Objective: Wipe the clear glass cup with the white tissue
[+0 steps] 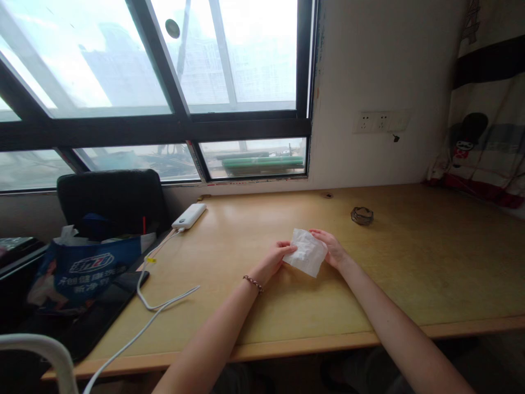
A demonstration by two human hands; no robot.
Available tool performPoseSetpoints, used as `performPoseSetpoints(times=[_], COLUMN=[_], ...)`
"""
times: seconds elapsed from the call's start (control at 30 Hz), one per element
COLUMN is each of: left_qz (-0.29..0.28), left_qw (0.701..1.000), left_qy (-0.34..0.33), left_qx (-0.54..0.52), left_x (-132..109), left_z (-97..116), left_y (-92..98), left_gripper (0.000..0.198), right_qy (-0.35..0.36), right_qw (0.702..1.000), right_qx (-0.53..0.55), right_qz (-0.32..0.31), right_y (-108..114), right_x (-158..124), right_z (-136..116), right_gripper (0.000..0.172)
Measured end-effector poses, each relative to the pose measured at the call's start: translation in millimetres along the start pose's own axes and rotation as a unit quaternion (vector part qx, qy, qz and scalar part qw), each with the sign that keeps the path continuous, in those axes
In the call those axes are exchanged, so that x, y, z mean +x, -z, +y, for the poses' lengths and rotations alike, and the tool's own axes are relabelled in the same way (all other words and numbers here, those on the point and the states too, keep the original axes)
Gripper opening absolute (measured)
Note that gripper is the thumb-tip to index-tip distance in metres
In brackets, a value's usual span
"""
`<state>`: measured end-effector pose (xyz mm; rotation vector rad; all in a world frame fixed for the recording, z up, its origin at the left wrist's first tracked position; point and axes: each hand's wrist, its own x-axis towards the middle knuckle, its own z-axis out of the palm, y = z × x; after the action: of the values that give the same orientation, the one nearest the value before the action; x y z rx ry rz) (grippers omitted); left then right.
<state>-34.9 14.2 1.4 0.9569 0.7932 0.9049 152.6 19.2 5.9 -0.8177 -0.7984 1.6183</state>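
Between my two hands, above the wooden table (262, 306), is a small white tissue (307, 254), roughly square and slightly wrinkled. My left hand (279, 256) pinches its left edge, with the thumb on top and the other fingers beneath. At the right edge, my right hand (331, 247) grips it, with the fingers partly behind the sheet. A beaded bracelet (253, 283) circles my left wrist.
A coil of dark wire (362, 215) lies on the table to the right. On the left edge sits a white power bank (189, 216) with a white cable (141, 293). A blue bag (88, 273) and black chair (112, 191) stand beyond. Wall sockets (374, 122) are behind.
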Motion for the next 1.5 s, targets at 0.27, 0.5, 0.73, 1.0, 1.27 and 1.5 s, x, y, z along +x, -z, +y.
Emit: performPoseSetpoints(times=[0.27, 0.5, 0.73, 1.0, 1.27, 1.5], left_qz=[0.072, 0.055, 0.038, 0.042, 0.061, 0.072], left_qw=[0.994, 0.995, 0.993, 0.981, 0.95, 0.935], left_qy=[-0.079, -0.081, -0.112, -0.132, -0.157, -0.164], left_qx=[0.025, 0.022, -0.001, 0.132, 0.262, 0.307], left_x=[3, 8, 8, 11, 16, 13], left_z=[2, -5, -5, -8, -19, -17], left_y=[3.9, 8.9, 10.8, 10.0, 15.9, 14.5], left_gripper=[0.035, 0.029, 0.015, 0.022, 0.027, 0.03], right_qy=[-0.028, 0.094, 0.059, 0.05, 0.152, 0.184], right_qw=[0.998, 0.995, 0.998, 0.992, 0.74, 0.624], right_qx=[-0.02, -0.037, -0.005, -0.077, -0.563, -0.739], right_qz=[-0.044, 0.013, 0.01, 0.086, 0.335, 0.175], right_y=[5, 15, 9, 11, 40, 5], right_x=[3, 13, 5, 11, 13, -24], right_z=[3, 8, -3, 8, -13, 7], right_gripper=[0.038, 0.041, 0.026, 0.03, 0.025, 0.03])
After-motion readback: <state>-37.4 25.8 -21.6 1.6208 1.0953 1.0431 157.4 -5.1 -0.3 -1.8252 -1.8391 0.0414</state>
